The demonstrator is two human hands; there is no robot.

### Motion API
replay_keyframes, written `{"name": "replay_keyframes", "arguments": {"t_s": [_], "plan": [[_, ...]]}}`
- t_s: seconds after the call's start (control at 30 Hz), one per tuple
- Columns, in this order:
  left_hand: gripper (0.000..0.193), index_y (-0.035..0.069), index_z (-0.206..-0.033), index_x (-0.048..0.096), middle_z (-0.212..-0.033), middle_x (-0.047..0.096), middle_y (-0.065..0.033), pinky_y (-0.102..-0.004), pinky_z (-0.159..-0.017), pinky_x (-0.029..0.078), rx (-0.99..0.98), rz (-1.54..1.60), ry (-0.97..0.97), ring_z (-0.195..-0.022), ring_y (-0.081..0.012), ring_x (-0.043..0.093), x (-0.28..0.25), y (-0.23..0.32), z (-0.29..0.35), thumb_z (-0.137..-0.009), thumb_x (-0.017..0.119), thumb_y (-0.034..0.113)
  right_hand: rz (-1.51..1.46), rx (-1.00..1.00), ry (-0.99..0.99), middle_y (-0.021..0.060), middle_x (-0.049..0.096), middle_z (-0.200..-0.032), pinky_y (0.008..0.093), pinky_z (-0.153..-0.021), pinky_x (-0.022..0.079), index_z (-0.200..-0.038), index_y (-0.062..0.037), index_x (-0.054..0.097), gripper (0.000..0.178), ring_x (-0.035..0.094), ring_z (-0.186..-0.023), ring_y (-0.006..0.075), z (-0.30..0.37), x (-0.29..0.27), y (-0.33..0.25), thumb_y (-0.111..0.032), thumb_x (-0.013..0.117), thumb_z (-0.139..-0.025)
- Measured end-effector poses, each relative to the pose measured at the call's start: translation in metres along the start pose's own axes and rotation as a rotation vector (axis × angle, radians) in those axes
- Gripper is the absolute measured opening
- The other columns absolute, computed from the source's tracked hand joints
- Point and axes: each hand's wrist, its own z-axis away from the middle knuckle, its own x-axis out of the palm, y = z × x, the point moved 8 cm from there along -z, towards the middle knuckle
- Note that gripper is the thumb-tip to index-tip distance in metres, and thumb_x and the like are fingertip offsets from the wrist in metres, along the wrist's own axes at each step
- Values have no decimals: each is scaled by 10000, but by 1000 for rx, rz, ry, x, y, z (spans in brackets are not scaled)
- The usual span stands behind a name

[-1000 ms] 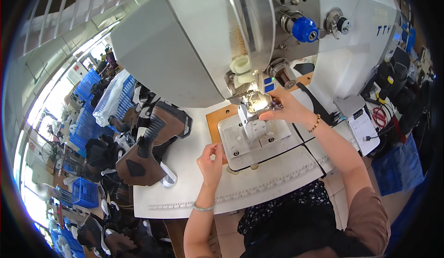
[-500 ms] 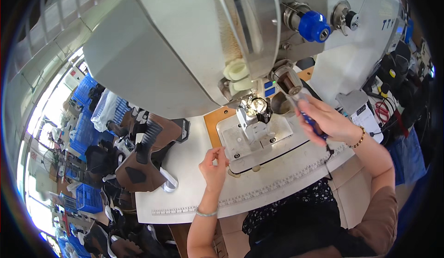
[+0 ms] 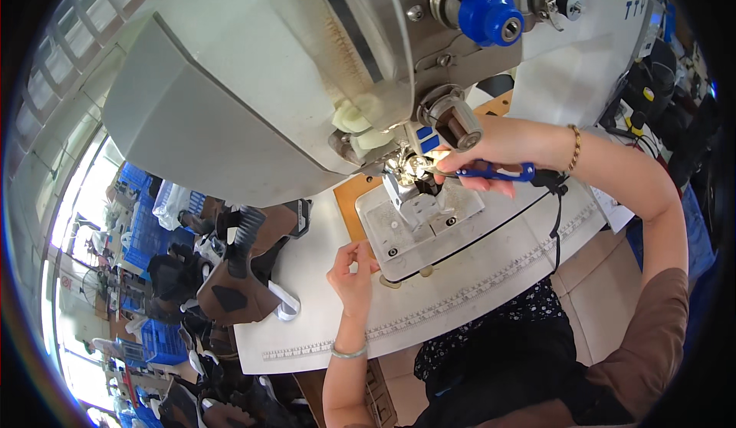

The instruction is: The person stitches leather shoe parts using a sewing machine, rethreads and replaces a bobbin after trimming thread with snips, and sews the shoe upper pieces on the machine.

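Note:
My right hand (image 3: 498,146) grips blue-handled thread snips (image 3: 502,172) beside the needle area of a large sewing machine (image 3: 222,113). A black cord trails from the snips. Their tips lie by the lit presser foot (image 3: 410,186), partly hidden by my fingers and the machine. My left hand (image 3: 353,276) is pinched closed at the left edge of the metal needle plate (image 3: 376,232); whatever lies between its fingertips is too small to make out.
Brown and black shoe uppers (image 3: 238,286) are piled at the left of the white table (image 3: 307,328), which has a ruler strip (image 3: 460,301) along its front. A blue tension knob (image 3: 491,18) juts from the machine. Blue crates (image 3: 163,342) stand farther left.
My right hand has moved left and inward with the snips, which now point at the needle area. My left hand stays pinched in nearly the same place. The view has shifted slightly.

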Motion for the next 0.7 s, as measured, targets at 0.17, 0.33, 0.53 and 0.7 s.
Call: {"name": "replay_keyframes", "arguments": {"t_s": [0.17, 0.33, 0.53, 0.7], "plan": [[79, -29, -871, 605, -568, 598, -45, -197, -482, 444, -24, -22, 3, -491, -72, 566, 4, -2, -3, -846, 572, 38, 256, -213, 253, 65, 542, -594, 241, -385, 415, -932, -9, 526, 203, 506, -391, 127, 6, -7, 9, -169, 402, -935], [76, -7, -864, 611, -575, 601, -39, -202, -478, 440, -44, -15, 88, -488, -69, 563, -19, -15, 2, -833, 590, 59, 784, -633, 547, 44, 540, -654, 267, -564, 450, -984, -45, 563, 242, 556, -603, 108, 15, 5, -28, -259, 575, -870], [75, -5, -848, 607, -581, 595, -34, -195, -458, 410, -58, 100, 47, -493, -54, 538, -4, -6, -3, -831, 588, 65, 451, -670, 585, 0, 602, -719, 226, -605, 396, -995, -23, 656, 233, 485, -643, 61, -6, -21, 4, -155, 656, -803], [68, -6, -824, 601, -541, 571, -27, -206, -430, 383, 52, 46, 94, -469, -57, 534, -15, -8, -3, -825, 598, 62, 491, -560, 495, -32, 436, -634, 201, -524, 307, -930, 1, 653, 177, 360, -578, 41, -19, -30, -1, -104, 652, -788]]}}
